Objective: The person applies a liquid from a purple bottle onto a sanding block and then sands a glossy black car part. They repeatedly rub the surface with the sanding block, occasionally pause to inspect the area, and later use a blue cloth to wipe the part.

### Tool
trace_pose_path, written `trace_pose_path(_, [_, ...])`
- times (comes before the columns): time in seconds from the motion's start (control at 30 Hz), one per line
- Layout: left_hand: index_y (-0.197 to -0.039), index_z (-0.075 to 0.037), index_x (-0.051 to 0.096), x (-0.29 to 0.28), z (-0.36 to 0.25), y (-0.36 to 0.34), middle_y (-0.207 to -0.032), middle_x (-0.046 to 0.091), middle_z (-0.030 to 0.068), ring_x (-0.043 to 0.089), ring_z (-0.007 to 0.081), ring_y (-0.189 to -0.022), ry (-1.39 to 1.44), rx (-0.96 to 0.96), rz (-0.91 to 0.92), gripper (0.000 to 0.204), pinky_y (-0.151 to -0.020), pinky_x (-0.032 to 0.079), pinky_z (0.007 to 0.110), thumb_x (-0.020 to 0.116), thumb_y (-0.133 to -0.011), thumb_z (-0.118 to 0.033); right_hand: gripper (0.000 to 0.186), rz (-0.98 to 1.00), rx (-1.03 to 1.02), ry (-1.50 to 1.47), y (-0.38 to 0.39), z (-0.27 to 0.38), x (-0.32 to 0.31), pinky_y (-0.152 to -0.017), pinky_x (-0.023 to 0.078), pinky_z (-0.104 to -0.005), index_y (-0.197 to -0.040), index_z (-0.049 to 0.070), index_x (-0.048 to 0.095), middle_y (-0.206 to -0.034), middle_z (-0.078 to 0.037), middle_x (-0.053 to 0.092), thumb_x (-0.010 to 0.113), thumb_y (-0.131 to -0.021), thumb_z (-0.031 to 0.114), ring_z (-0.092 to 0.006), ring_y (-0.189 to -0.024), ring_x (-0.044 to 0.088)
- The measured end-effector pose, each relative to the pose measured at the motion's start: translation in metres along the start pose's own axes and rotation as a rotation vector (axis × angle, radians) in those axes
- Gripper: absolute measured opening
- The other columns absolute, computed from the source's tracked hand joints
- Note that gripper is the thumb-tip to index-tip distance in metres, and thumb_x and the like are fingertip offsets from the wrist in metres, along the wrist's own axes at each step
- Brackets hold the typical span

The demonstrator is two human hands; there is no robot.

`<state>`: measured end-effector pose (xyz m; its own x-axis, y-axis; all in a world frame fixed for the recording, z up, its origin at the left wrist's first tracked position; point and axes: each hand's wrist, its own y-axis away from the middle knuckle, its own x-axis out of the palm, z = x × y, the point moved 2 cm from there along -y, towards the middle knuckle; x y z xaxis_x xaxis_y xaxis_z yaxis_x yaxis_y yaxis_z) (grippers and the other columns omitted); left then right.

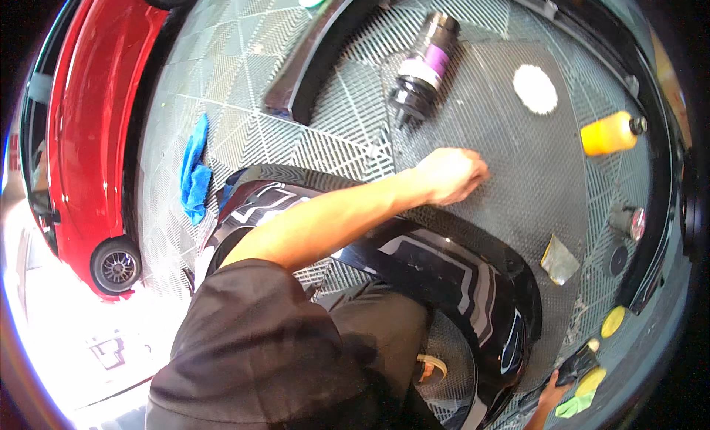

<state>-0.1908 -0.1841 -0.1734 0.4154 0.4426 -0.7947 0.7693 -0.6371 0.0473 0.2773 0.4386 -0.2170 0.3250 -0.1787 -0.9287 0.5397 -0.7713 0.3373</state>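
My left hand (pixel 451 175) reaches forward over a glossy black car body panel (pixel 451 271) and rests as a closed fist on a dark mesh mat (pixel 518 178); nothing shows between its fingers. My right hand (pixel 551 394) is at the lower right edge, gripping a small black object (pixel 575 368), with a yellow-green cloth (pixel 580 402) just beside it. The curved black panel lies across my knees and the floor. My dark shirt and trousers fill the bottom of the view.
On the mat lie a dark bottle with a purple label (pixel 425 64), a white round pad (pixel 535 88), an orange bottle (pixel 610 133), a small clear bag (pixel 560 260) and a yellow pad (pixel 612 320). A blue cloth (pixel 194 175) lies on the grid floor. A red car (pixel 96 134) stands left.
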Motion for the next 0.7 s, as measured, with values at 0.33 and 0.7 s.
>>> trace_pose_path(0.33, [-0.086,-0.003,0.069,-0.169,0.117,0.292,-0.086,0.069,0.0210,0.067,0.0420,-0.082,-0.173,-0.924,-0.477,0.043,-0.076,0.052,0.052,0.060,-0.101,-0.041,0.106,0.202,0.014,0.290,0.062,-0.087,-0.053,-0.115,0.041,-0.0475,-0.150,-0.009,0.041,-0.148,-0.033,0.050,0.049,-0.091,0.078,-0.0471,-0.137,0.050])
trace_pose_path(0.7, [-0.137,-0.004,0.059,-0.217,0.312,0.687,-0.128,0.067,0.0232,0.066,0.0401,-0.116,-0.783,-1.554,-0.460,0.053,-0.099,0.053,0.052,0.061,-0.087,-0.022,0.097,0.419,-0.063,0.345,0.158,-0.075,-0.174,-0.108,0.047,-0.0480,-0.140,-0.010,0.055,-0.136,-0.033,0.061,0.053,-0.091,0.074,-0.0476,-0.127,0.058])
